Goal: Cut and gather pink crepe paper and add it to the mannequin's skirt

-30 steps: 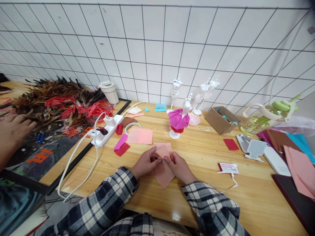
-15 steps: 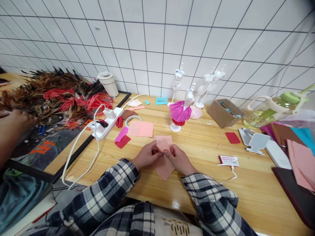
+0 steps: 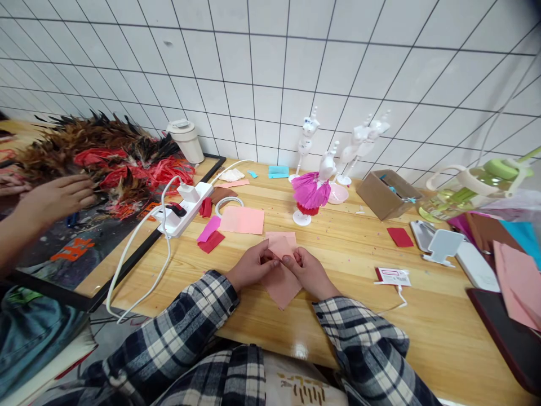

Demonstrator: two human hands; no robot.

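Both hands pinch a salmon-pink piece of crepe paper low over the wooden table. My left hand grips its left edge, fingers closed, some of them hidden beneath. On the right edge, the thumb of my right hand presses down against curled fingers. A corner of the paper hangs towards me, and more pink paper shows just beyond my fingertips. Ahead of my hands stands a small white mannequin in a magenta ruffled skirt. A flat pink paper piece lies beyond my left hand.
White mannequins stand by the tiled wall, near a cardboard box. A white power strip with cables lies left. A co-worker's hand is over the feathers. A phone stand and paper sheets lie right.
The co-worker's hand at the left has moved right, further over the feathers, and a second hand shows behind it. My own hands keep nearly the same hold on the paper.
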